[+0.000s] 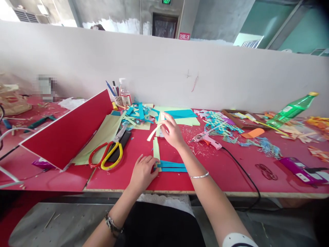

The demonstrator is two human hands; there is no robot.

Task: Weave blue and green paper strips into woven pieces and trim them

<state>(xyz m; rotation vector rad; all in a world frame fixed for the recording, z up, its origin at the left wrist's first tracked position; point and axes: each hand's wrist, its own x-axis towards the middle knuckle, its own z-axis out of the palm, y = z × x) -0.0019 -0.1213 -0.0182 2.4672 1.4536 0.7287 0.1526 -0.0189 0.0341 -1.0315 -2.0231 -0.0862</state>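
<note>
My right hand is raised over the table, its fingers pinched on a pale yellow-green paper strip that bends down to the left. My left hand rests near the table's front edge, its fingertips closed on the left ends of blue paper strips. Those strips lie side by side, pointing right. From the same spot another pale green strip runs upward. Behind my right hand lie more blue paper strips on pale green paper. The exact crossing of the strips is partly hidden by my left fingers.
Scissors with red and yellow handles lie left, beside a standing red board. A pink glue gun sits right, its cord trailing forward. Paper scraps, a green bottle and a purple power strip are around.
</note>
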